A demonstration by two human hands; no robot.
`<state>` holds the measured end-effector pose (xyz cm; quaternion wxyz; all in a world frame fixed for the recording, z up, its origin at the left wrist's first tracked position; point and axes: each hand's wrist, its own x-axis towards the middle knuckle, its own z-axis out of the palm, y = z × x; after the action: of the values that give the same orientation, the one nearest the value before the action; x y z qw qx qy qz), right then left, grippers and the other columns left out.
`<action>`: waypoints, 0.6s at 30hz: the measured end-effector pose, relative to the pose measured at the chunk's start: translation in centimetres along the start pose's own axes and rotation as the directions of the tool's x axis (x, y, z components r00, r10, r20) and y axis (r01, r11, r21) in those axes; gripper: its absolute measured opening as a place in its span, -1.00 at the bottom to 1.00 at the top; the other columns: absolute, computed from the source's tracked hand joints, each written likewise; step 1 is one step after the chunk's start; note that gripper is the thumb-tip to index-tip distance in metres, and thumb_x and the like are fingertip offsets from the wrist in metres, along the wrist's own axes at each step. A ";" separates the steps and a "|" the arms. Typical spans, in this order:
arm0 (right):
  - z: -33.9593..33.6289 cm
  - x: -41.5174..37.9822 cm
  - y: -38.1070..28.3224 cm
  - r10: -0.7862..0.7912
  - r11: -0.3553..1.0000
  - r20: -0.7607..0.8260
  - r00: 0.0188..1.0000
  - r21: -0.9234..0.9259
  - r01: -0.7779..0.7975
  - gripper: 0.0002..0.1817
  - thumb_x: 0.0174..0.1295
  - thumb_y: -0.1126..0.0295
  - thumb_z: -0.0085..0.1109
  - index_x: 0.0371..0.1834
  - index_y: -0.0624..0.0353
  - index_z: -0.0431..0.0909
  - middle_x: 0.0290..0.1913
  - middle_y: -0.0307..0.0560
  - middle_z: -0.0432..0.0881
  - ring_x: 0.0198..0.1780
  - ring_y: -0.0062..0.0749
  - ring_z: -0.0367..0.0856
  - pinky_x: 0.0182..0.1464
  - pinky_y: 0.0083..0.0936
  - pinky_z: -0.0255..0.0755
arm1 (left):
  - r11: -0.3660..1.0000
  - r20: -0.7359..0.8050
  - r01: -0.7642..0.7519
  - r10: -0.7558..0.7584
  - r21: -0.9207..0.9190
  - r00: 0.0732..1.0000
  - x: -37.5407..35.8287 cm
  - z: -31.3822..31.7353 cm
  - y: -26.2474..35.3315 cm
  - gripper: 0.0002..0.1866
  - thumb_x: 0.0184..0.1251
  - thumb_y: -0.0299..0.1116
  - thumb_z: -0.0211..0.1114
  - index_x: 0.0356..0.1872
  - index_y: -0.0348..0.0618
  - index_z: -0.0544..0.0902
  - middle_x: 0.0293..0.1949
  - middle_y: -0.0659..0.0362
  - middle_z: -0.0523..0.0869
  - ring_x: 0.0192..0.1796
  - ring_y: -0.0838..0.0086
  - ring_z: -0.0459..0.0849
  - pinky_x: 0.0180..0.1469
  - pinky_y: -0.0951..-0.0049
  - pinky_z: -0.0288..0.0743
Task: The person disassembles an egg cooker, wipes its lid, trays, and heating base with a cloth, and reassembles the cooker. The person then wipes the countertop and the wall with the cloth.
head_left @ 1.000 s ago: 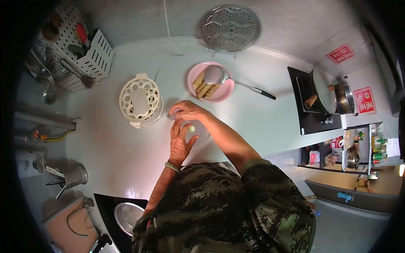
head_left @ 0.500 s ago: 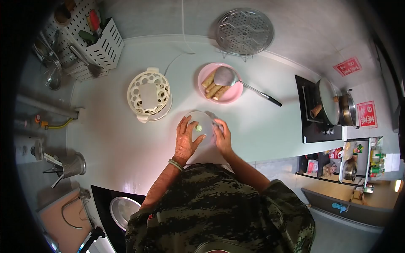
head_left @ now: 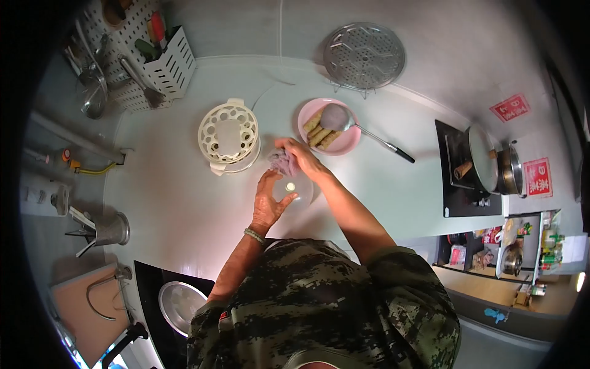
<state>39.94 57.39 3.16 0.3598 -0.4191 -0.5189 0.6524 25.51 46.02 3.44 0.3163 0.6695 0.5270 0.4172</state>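
A clear round lid with a pale knob is in front of me, near the counter's front edge. My left hand grips it from the left, fingers on the far-left part and thumb near the knob. A crumpled purplish-grey cloth is bunched in my right hand, which reaches across to the lid's far rim. The cloth touches or lies right by the left fingertips; exactly where it meets the lid is hard to make out.
Beyond stand a cream egg cooker and a pink plate of browned rolls with a spatula across it. A perforated steamer rack leans on the wall. Pans sit right; a metal bowl lies lower left.
My right hand has moved from the lid's right side to its far-left rim, and the cloth now shows clearly in it. My left hand stays at the lid.
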 end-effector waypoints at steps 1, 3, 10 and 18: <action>-0.4 -1.3 0.0 -0.014 1.000 0.052 0.999 -0.006 0.014 -0.69 0.19 0.25 -0.08 -0.04 0.07 0.49 -0.26 -0.16 0.55 -0.25 -0.55 0.47 -0.12 -0.65 0.34 | 0.999 -0.008 0.001 -0.001 -0.039 1.000 0.0 -0.4 -0.2 -0.45 -0.01 -0.26 0.43 0.03 -0.19 0.46 0.17 -0.09 0.35 0.24 0.06 0.28 0.26 0.16 0.20; 0.6 -2.7 1.2 -0.042 0.990 0.077 0.996 -0.130 0.052 -0.74 0.20 0.36 -0.08 -0.10 0.13 0.51 -0.25 -0.14 0.57 -0.21 -0.47 0.50 -0.10 -0.59 0.37 | 0.999 -0.115 -0.001 -0.003 -0.038 0.993 0.8 -0.9 0.0 -0.52 0.10 -0.27 0.34 0.03 -0.22 0.45 0.18 -0.10 0.34 0.24 0.07 0.31 0.25 0.18 0.21; 3.8 -4.2 2.4 -0.218 0.975 -0.381 0.899 -0.128 0.182 -0.67 0.35 0.24 -0.08 0.08 0.18 0.37 -0.02 0.00 0.47 -0.04 -0.28 0.48 0.02 -0.46 0.33 | 0.998 -0.080 0.058 -0.058 -0.005 0.995 2.1 0.7 0.6 -0.52 0.22 -0.19 0.21 0.13 -0.15 0.41 0.25 -0.13 0.27 0.19 -0.02 0.38 0.17 0.21 0.33; 4.2 -14.0 1.7 -0.490 0.566 0.007 0.872 -0.758 0.324 -0.68 0.20 0.46 -0.05 0.04 0.26 0.37 0.09 0.19 0.36 0.14 0.07 0.32 0.17 -0.18 0.17 | 0.990 0.038 -0.038 0.033 0.134 0.999 3.4 1.3 -0.9 -0.53 0.08 -0.33 0.26 0.07 -0.11 0.47 -0.03 -0.05 0.53 -0.05 0.05 0.47 0.04 0.17 0.37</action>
<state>41.42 42.82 4.40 0.3512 -0.4604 -0.7800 0.2373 26.58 49.52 2.86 0.2723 0.7058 0.5363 0.3743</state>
